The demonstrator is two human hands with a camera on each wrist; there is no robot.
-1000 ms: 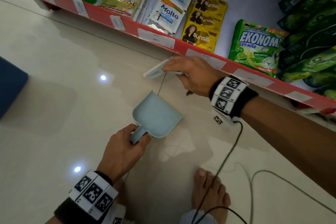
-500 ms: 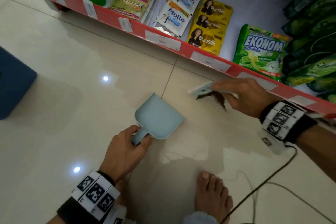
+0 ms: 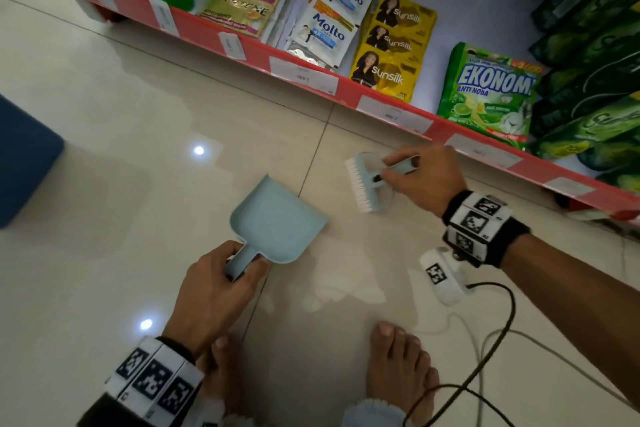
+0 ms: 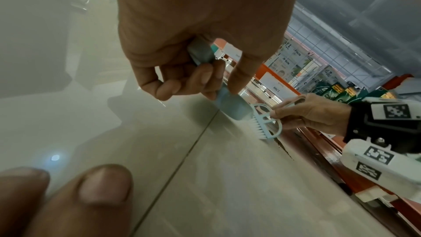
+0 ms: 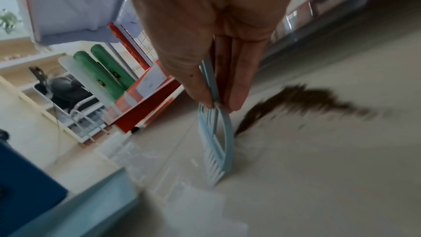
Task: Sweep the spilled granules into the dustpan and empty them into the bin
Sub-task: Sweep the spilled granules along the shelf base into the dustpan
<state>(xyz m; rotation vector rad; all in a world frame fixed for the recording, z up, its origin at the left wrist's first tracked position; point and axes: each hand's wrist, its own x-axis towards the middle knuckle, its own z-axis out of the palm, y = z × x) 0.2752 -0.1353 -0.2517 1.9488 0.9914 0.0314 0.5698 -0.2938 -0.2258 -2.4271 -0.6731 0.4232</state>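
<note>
A light blue dustpan (image 3: 277,218) lies flat on the cream floor tiles, mouth turned up and right. My left hand (image 3: 239,270) grips its handle (image 4: 202,55). To the dustpan's right, my right hand (image 3: 398,170) pinches the handle of a small light blue brush (image 3: 367,180) with white bristles, held on the floor a short gap from the pan's mouth. The brown granules (image 5: 307,100) lie in a streaked pile on the tiles behind the brush, towards the shelf. In the head view the brush and hand hide them. The left wrist view shows the granules (image 4: 282,147) as a thin dark line.
A red-edged bottom shelf (image 3: 311,80) with sachets, bottles and detergent bags runs close behind the granules. A dark blue bin (image 3: 20,163) stands at the far left. My bare feet (image 3: 398,367) and loose cables (image 3: 485,340) lie near the bottom right.
The right hand swung the brush right, past the granules, then came back left towards the pan, with the bristles now on the floor. The dustpan and left hand have stayed put.
</note>
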